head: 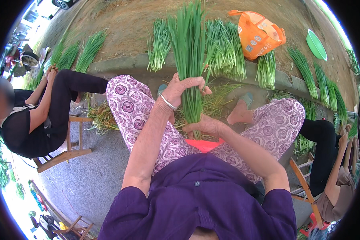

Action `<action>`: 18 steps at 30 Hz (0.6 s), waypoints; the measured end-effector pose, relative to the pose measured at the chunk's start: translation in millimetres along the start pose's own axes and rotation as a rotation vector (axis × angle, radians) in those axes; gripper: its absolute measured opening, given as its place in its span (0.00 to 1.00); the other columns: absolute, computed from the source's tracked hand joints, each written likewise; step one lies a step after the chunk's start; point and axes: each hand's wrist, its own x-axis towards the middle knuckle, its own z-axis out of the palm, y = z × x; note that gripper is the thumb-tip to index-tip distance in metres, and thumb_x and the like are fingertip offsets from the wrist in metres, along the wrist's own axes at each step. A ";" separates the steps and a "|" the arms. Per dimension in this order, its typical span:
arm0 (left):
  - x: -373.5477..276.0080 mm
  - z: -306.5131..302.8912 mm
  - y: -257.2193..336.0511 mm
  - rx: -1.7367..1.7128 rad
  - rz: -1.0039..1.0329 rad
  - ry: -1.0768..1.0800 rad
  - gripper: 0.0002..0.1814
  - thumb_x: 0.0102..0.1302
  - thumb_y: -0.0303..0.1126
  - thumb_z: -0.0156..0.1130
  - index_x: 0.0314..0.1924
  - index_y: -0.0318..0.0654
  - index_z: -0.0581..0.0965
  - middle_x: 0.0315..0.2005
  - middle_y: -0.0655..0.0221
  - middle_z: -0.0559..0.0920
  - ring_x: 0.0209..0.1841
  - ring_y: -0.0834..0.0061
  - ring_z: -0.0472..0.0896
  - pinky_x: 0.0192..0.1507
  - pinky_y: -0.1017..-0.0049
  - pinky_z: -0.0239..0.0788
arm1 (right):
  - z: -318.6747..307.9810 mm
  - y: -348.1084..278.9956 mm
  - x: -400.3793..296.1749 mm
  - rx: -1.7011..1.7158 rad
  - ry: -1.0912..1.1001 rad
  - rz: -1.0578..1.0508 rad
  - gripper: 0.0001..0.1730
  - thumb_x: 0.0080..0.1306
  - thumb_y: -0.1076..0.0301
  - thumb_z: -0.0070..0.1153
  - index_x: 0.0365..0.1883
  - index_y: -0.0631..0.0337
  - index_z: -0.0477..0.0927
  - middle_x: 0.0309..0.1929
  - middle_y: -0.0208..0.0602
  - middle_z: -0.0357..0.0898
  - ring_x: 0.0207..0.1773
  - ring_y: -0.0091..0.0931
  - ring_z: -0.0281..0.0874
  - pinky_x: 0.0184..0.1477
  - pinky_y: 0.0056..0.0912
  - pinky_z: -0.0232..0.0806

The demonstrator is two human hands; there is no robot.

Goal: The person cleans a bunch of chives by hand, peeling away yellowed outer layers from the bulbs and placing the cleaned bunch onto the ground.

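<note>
A thick bunch of garlic chives (188, 48) stands nearly upright between my knees, its long green leaves pointing away from me. My left hand (181, 87), with a silvery bangle at the wrist, wraps around the middle of the bunch. Around its lower end curls my right hand (207, 126), thumb and fingers at the stems; part of that grip is hidden. A pink-red plastic object (204, 145) shows just below the stem ends, between my thighs. Loose yellowish trimmings (220, 97) are scattered on the ground beyond my hands.
Chive bunches (226, 49) lie along the concrete kerb (123, 64). Behind them are an orange bag (256, 37) and a green basin (316, 45). People sit close by on wooden chairs (78, 132) to the left and right, handling chives. Withered trimmings (103, 117) are heaped by my left knee.
</note>
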 end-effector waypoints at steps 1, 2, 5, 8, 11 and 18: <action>-0.8 0.4 0.7 -0.036 -0.008 -0.004 0.34 0.61 0.37 0.66 0.64 0.36 0.64 0.31 0.67 0.79 0.34 0.66 0.82 0.38 0.68 0.75 | 1.5 -2.1 -2.0 0.017 -0.011 0.011 0.11 0.58 0.65 0.63 0.31 0.61 0.75 0.23 0.30 0.75 0.26 0.21 0.75 0.28 0.26 0.67; -2.3 1.4 1.4 -0.084 -0.009 0.012 0.33 0.61 0.38 0.65 0.63 0.36 0.65 0.33 0.66 0.79 0.33 0.68 0.82 0.37 0.70 0.75 | 2.6 -4.4 -3.8 0.044 -0.037 0.023 0.11 0.59 0.65 0.62 0.32 0.62 0.75 0.24 0.32 0.76 0.27 0.23 0.75 0.30 0.27 0.68; -3.2 5.4 3.7 -0.148 -0.007 0.015 0.31 0.63 0.42 0.62 0.63 0.38 0.66 0.38 0.62 0.79 0.31 0.71 0.81 0.34 0.73 0.77 | 3.0 -7.9 -7.4 0.108 -0.098 0.040 0.12 0.60 0.65 0.61 0.33 0.63 0.75 0.26 0.35 0.77 0.29 0.25 0.76 0.33 0.29 0.68; -1.6 6.8 4.7 -0.030 0.007 0.025 0.29 0.67 0.44 0.58 0.64 0.41 0.64 0.40 0.58 0.79 0.26 0.75 0.76 0.33 0.72 0.75 | 2.6 -9.5 -9.4 0.069 -0.097 0.053 0.13 0.60 0.62 0.61 0.35 0.64 0.76 0.27 0.36 0.78 0.31 0.26 0.77 0.35 0.28 0.68; -0.2 -4.5 -0.8 0.097 0.053 0.016 0.28 0.69 0.44 0.57 0.65 0.41 0.65 0.34 0.60 0.80 0.24 0.78 0.76 0.29 0.75 0.72 | 5.0 -16.2 -11.1 -0.192 0.060 0.042 0.18 0.59 0.59 0.62 0.39 0.65 0.77 0.30 0.37 0.79 0.35 0.29 0.78 0.38 0.31 0.70; 7.7 -6.9 -24.9 0.377 0.096 0.202 0.08 0.67 0.34 0.61 0.37 0.36 0.77 0.21 0.69 0.80 0.18 0.85 0.72 0.19 0.82 0.65 | -33.3 -29.4 -9.7 -0.764 0.394 -0.197 0.24 0.56 0.58 0.62 0.47 0.66 0.79 0.39 0.45 0.83 0.42 0.31 0.82 0.45 0.35 0.73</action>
